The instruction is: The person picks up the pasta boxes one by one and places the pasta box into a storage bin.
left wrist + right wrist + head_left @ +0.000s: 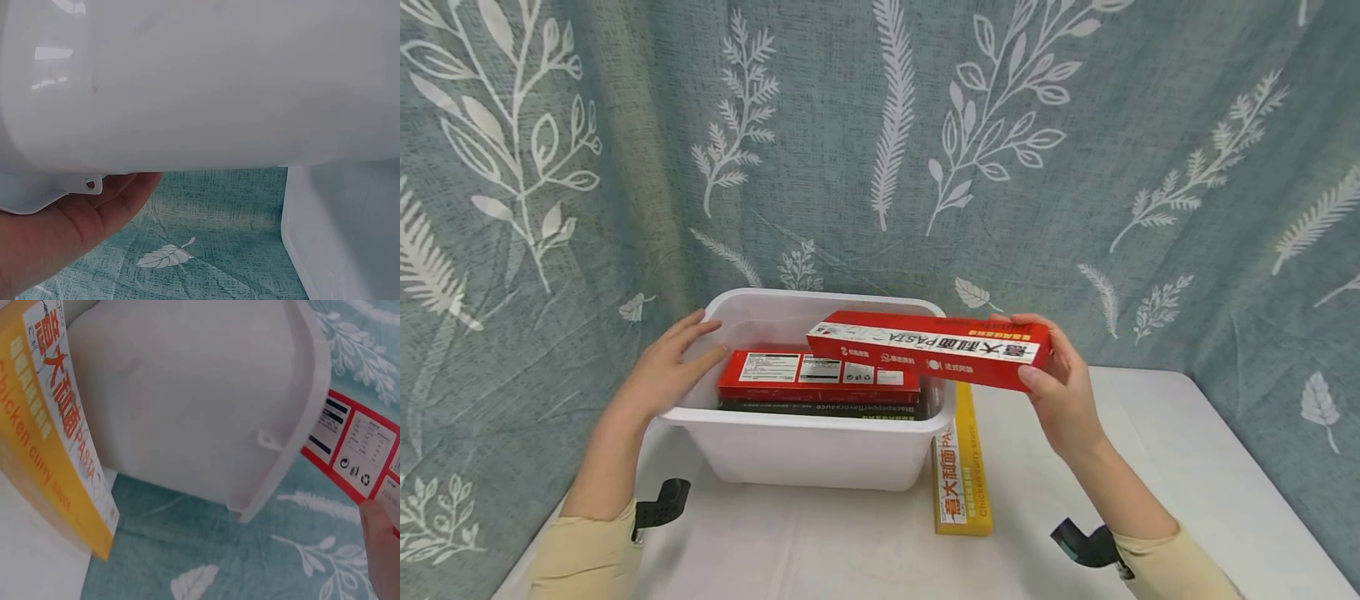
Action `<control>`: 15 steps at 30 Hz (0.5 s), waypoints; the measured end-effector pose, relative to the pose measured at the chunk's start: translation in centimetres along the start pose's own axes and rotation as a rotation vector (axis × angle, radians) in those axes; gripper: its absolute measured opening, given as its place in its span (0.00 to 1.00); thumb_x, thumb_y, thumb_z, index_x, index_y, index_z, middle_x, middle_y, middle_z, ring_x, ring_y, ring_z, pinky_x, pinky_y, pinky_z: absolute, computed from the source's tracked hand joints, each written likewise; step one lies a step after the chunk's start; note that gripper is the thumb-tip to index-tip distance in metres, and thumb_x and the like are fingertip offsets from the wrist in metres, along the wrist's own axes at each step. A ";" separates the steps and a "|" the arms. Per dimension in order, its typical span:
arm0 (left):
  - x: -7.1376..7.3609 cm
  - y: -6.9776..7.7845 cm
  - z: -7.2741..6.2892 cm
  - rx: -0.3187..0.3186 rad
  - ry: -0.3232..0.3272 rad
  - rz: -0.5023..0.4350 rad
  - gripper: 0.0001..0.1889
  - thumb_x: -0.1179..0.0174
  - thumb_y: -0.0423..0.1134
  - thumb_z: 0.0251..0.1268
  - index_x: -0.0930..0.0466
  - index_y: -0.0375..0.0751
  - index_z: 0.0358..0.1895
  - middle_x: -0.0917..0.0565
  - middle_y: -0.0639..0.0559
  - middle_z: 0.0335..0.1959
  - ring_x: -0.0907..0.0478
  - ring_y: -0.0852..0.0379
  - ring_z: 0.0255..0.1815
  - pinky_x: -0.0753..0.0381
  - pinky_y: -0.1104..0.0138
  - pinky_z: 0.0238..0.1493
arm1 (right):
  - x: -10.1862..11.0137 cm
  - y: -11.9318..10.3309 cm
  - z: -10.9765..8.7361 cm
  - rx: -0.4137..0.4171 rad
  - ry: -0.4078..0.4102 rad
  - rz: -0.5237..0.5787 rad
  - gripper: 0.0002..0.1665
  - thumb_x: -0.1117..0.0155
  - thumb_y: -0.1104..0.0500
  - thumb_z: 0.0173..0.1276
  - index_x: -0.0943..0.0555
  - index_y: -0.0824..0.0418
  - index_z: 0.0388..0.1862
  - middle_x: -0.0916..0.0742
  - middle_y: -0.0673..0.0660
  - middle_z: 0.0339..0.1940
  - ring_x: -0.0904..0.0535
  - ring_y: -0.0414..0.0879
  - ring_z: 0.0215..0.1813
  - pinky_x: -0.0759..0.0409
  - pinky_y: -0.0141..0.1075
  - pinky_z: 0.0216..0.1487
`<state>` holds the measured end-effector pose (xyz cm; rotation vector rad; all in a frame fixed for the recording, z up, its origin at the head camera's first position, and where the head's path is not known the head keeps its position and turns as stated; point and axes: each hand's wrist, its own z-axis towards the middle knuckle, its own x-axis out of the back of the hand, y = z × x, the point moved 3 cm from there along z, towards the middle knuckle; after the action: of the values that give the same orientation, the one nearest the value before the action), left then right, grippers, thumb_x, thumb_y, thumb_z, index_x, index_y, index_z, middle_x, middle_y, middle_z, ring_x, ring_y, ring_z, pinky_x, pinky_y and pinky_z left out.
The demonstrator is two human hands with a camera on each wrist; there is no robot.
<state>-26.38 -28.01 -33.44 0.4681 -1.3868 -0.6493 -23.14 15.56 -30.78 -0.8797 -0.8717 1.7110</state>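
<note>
A long red pasta box (925,346) is gripped at its right end by my right hand (1063,387), with its left end over the opening of a white plastic bin (820,454). In the right wrist view, the red box's printed underside (359,453) shows beside the bin wall (200,400), and part of the thumb lies on it. My left hand (673,371) rests on the bin's left rim, fingers reaching over it. Inside the bin, another red box (820,379) lies flat on a dark box (820,410) lettered for black pepper sauce.
A yellow chicken curry pasta box (962,475) lies on the white table (790,550), close against the bin's right side. Behind the table hangs a blue-green curtain (820,167) with white leaf prints. Each forearm wears a black wrist mount.
</note>
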 end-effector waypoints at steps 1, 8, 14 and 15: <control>0.0 0.0 0.0 -0.001 -0.001 0.000 0.36 0.50 0.55 0.74 0.42 0.32 0.74 0.54 0.34 0.78 0.55 0.26 0.74 0.49 0.28 0.62 | -0.2 0.3 0.2 -0.006 -0.013 -0.012 0.26 0.48 0.70 0.64 0.28 0.56 0.61 0.23 0.56 0.65 0.30 0.54 0.63 0.20 0.37 0.53; 0.0 0.0 -0.3 -0.002 -0.003 -0.008 0.36 0.50 0.54 0.74 0.42 0.32 0.74 0.54 0.34 0.78 0.56 0.26 0.74 0.49 0.28 0.62 | -1.5 1.8 1.4 -0.032 -0.105 -0.021 0.26 0.47 0.67 0.63 0.28 0.55 0.61 0.23 0.56 0.64 0.31 0.55 0.64 0.20 0.39 0.54; 0.0 0.1 -0.4 0.004 -0.001 -0.008 0.36 0.50 0.54 0.74 0.42 0.32 0.74 0.54 0.34 0.78 0.56 0.27 0.74 0.50 0.29 0.62 | -2.4 2.4 1.9 -0.035 -0.190 0.010 0.26 0.44 0.65 0.63 0.27 0.55 0.62 0.22 0.55 0.63 0.30 0.54 0.63 0.20 0.41 0.54; 0.0 0.1 -0.5 0.004 0.000 -0.006 0.36 0.50 0.54 0.74 0.42 0.32 0.74 0.54 0.34 0.78 0.56 0.27 0.74 0.50 0.29 0.62 | -2.5 2.5 2.0 -0.042 -0.203 0.007 0.26 0.43 0.64 0.63 0.27 0.55 0.62 0.22 0.54 0.63 0.30 0.53 0.63 0.19 0.41 0.53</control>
<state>-25.91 -28.01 -33.43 0.4755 -1.3873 -0.6516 -25.29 12.19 -31.63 -0.7459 -1.0430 1.8162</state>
